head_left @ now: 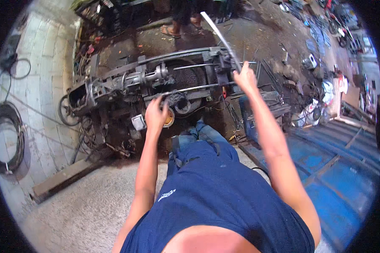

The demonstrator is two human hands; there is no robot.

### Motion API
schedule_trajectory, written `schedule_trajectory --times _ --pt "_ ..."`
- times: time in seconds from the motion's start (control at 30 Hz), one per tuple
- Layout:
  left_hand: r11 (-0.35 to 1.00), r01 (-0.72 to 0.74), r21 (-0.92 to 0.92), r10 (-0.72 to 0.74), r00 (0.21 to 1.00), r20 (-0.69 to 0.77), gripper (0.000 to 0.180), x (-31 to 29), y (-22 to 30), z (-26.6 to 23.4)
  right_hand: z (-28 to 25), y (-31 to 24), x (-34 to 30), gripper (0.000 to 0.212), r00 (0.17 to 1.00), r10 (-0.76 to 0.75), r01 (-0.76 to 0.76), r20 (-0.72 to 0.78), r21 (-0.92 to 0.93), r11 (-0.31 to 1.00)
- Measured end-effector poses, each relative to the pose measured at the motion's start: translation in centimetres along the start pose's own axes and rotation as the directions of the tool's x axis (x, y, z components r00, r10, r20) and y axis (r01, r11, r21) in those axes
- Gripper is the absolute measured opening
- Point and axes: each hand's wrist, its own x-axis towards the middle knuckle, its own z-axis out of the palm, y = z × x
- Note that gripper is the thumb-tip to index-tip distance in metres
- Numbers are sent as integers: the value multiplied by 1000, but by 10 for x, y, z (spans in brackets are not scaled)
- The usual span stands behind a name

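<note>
My right hand (245, 79) is closed round the lower end of a long, pale metal bar (222, 37), which slants up and to the left over the right end of a lathe (133, 80). Over the lathe's near side is my left hand (156, 113), thumb and fingers apart, with nothing visible in it. Just beyond its fingertips lies a dark, greasy part of the machine (166, 100); whether they touch it, I cannot tell. A round yellowish piece (169, 118) shows beside that hand, partly covered by it. Dark shavings (185, 78) fill the space between the lathe's rails.
Coiled black hose (6, 137) hangs on the pale wall at left. A person's sandalled feet (172, 31) are beyond the lathe. Thin rods (266, 71) lie right of the machine, near a blue metal box (250, 116). Blue corrugated sheet (325, 173) covers the lower right.
</note>
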Motion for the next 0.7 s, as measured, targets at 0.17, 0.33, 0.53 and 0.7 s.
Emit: schedule_trajectory --times 0.17,0.33,0.53,0.7 --pt "748 -654 111 640 756 138 59 191 148 22 -11 2 -50 31 967 256 -256 -17 -6 967" --pt "169 -883 438 681 426 596 60 340 171 114 -17 25 -40 27 959 276 -273 -66 49 961" --pt "309 -892 330 559 451 695 13 371 178 128 -16 35 -23 26 984 171 -172 -41 -4 985" --pt "623 -623 473 346 762 548 17 244 122 76 -41 109 120 18 946 -298 319 126 -223 921"
